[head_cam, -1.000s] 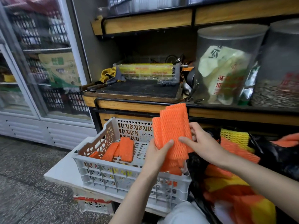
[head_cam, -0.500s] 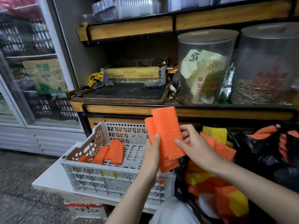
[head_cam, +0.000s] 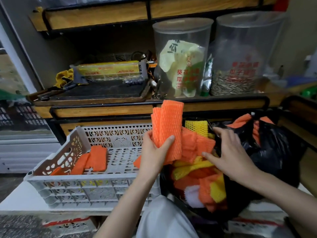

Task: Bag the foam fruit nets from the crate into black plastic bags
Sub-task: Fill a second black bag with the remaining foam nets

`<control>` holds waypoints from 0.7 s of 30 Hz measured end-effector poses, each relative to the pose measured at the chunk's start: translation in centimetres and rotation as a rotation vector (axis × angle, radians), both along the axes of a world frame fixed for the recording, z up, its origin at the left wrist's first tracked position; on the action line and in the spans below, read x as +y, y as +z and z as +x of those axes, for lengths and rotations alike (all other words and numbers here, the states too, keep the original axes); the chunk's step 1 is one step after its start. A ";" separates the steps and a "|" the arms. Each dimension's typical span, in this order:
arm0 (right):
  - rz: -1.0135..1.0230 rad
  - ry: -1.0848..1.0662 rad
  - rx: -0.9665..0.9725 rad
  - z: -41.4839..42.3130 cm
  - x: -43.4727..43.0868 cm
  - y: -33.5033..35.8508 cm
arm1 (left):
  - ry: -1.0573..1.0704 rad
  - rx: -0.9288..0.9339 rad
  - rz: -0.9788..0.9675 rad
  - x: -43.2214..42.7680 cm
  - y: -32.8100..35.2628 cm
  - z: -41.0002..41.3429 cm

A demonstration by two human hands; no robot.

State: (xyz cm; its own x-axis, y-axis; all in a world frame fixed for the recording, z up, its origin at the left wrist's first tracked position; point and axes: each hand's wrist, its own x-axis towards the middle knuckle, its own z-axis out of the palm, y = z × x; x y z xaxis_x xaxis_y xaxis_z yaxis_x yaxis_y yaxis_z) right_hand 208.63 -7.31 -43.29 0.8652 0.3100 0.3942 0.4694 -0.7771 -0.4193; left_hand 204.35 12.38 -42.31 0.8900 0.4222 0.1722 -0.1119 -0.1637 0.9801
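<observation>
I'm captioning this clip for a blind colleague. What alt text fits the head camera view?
A person's left hand grips a bunch of orange foam nets beside a white crate, while the right hand spreads over the mouth of a black bag filled with orange and yellow nets.

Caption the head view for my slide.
Left hand grips orange foam nets by the white crate; right hand reaches over the open black bag.

One head-worn wide-angle view, looking forward and down, close in, crate [head_cam: 89,182] at eight o'clock, black bag [head_cam: 277,152] at four, shelf [head_cam: 103,112] at twelve
</observation>
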 end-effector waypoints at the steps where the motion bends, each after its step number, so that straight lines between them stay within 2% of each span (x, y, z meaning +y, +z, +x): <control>1: -0.060 -0.034 0.054 -0.3 -1.0 -0.7 | 0.001 -0.009 0.006 -0.5 0.1 0.3; 3: -0.134 -0.056 0.171 -0.9 -2.3 -2.2 | 0.003 -0.021 0.029 -1.4 0.0 0.9; 5: -0.121 -0.081 0.283 -1.0 -3.7 -3.3 | -0.031 -0.027 0.060 -2.6 0.0 1.3; 8: 0.007 -0.156 0.404 0.1 -5.8 -3.6 | -0.093 0.020 0.057 -4.2 -0.3 1.7; 12: 0.191 -0.142 0.473 0.9 -7.3 -3.2 | -0.134 0.081 0.065 -5.7 -0.1 2.2; 16: 0.450 -0.135 0.440 1.6 -8.3 -1.3 | -0.071 -0.020 0.323 -6.6 -0.4 3.5; 18: 0.510 -0.119 0.425 1.9 -8.7 -0.2 | -0.053 -0.074 0.518 -7.1 -0.9 4.5; 21: 0.571 -0.090 0.415 2.4 -9.0 0.5 | -0.029 -0.029 0.800 -8.4 -1.8 5.8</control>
